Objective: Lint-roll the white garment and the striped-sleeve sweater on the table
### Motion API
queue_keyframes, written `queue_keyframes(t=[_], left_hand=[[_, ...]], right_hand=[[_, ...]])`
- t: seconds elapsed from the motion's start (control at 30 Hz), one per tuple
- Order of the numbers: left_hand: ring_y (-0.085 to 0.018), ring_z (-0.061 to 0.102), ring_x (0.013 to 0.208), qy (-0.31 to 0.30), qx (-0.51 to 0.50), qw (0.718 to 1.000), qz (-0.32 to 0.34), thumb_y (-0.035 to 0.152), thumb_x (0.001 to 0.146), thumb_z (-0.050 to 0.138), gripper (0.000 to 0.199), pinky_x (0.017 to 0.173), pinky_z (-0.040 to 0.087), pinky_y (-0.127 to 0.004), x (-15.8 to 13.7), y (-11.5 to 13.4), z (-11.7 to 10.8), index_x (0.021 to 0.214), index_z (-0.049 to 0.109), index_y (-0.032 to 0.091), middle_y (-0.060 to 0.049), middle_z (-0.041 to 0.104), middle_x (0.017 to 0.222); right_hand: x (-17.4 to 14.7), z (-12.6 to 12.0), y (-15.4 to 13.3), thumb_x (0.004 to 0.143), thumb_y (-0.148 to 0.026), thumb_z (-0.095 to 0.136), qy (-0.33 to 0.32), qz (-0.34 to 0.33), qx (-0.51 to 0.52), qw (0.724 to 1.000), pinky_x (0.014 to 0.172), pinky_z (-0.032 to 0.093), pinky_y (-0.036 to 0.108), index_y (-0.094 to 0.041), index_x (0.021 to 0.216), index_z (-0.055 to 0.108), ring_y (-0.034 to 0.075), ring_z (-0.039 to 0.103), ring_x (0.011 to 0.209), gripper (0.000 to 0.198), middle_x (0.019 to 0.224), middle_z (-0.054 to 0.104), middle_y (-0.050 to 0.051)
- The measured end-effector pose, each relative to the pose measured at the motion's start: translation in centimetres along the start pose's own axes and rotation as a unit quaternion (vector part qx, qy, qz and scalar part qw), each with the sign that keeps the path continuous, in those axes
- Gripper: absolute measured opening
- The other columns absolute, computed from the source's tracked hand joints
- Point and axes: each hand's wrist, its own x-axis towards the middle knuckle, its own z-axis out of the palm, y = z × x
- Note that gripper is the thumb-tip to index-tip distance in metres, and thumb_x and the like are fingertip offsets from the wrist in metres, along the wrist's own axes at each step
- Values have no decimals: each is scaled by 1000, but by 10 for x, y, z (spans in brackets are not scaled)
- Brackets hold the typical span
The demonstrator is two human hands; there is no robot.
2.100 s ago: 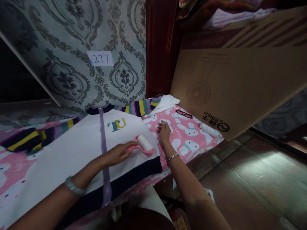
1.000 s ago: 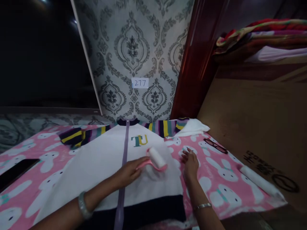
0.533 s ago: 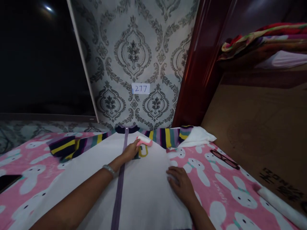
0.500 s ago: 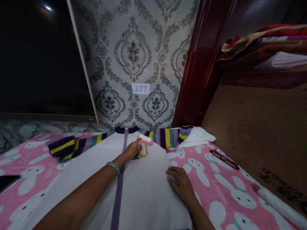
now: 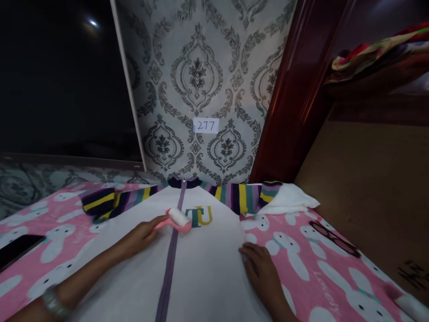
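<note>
A white zip-up jacket (image 5: 208, 264) with striped sleeves, a purple zip and "TU" lettering (image 5: 199, 216) lies spread out flat. My left hand (image 5: 145, 235) is closed round the pink handle of a lint roller (image 5: 180, 218). The white roll is over the jacket's chest, across the zip and just left of the lettering. At the jacket's right edge, my right hand (image 5: 259, 264) rests on the cloth with its fingers slightly bent and the thumb apart from them.
A pink rabbit-print blanket (image 5: 288, 255) lies under the jacket. Glasses (image 5: 335, 238) and a blurred white roll-shaped thing (image 5: 412, 306) are on the right, beside a cardboard box (image 5: 365, 179). A phone (image 5: 20, 250) lies at left, below a dark screen (image 5: 67, 89). White cloth (image 5: 295, 200) touches the right sleeve.
My left hand has drawn the lint roller left and towards me, off the lettering, which now shows. My right hand stays at the jacket's edge. The view has shifted slightly left.
</note>
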Motion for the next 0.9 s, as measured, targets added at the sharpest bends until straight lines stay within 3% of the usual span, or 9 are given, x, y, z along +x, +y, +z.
queue_keyframes(t=[0.1,0.23,0.37,0.47,0.57,0.7,0.9], left_hand=[[-25,64,103,0,22,999,-41,40,94,55,34,88,54,-43,11,-9,-2,121,62,20,-9,66,117],[-30,68,99,-6,22,999,-48,28,95,43,41,85,53,-42,33,-4,-5,133,57,20,-9,73,102],[-24,66,108,-16,1,1000,3,24,93,43,51,95,49,-35,76,27,11,144,45,20,-10,69,122],[-26,64,115,-15,-4,1000,6,22,92,43,53,99,46,-36,108,55,27,145,43,14,-16,66,128],[-28,64,114,-22,-7,1000,3,21,92,44,55,99,46,-38,115,64,28,145,43,11,-19,66,127],[-25,63,115,-39,-12,999,25,25,91,44,55,99,45,-36,73,39,-1,145,45,17,-13,65,131],[-24,66,107,-18,-32,999,37,33,89,39,55,91,50,-32,-48,-35,-63,141,50,22,-7,68,128]], right_hand=[[0,2,0,91,-25,49,0,6,-3,1000,89,55,46,-24,102,76,27,64,102,29,110,72,10],[0,4,4,93,-30,50,-1,8,-1,1000,89,55,47,-24,101,77,28,64,102,29,110,72,10],[0,3,6,94,-30,49,-1,0,-2,1000,88,56,46,-26,102,76,27,65,102,28,110,72,9],[2,0,5,95,-32,48,4,-8,-6,1000,86,58,43,-27,100,76,25,66,100,29,108,72,9],[2,-2,7,97,-38,46,9,-15,-15,1000,85,59,43,-27,99,76,25,67,99,31,107,73,9],[-1,-1,14,97,-46,45,7,-29,-27,999,84,59,44,-27,100,77,26,68,99,37,108,73,10],[-4,3,26,97,-55,41,-5,-30,-39,999,85,59,44,-26,102,78,27,69,100,46,109,75,9]])
